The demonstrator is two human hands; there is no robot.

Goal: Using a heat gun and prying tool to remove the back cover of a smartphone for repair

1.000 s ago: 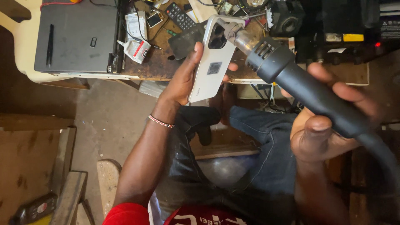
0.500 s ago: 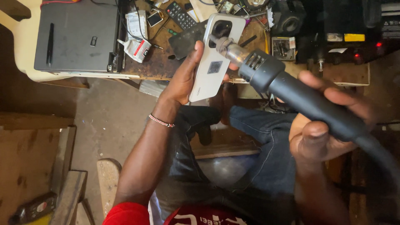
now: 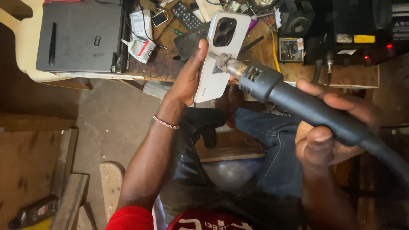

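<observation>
Two bare hands share the work: the left hand (image 3: 187, 81) clasps a white smartphone (image 3: 215, 64) by its long edges, back cover facing up, thumb along the near edge and fingers hidden behind the far one. Just right of that grip, the right hand (image 3: 336, 132) is wrapped fully around the dark handle of a hot-air gun (image 3: 294, 100), whose metal nozzle (image 3: 223, 63) points at the middle of the cover, touching or nearly so.

Slim, stiff and glossy, the phone looks light but slippery and breakable, so the edge hold, clear of the heated patch, seems the safest purchase. The gun looks heavier, trailing a thick hose, and best gripped on its insulated handle.

Beyond the phone lies a cluttered wooden workbench (image 3: 170, 68) with a remote control (image 3: 187, 15) and, farther left, a black box-shaped device (image 3: 79, 36).
</observation>
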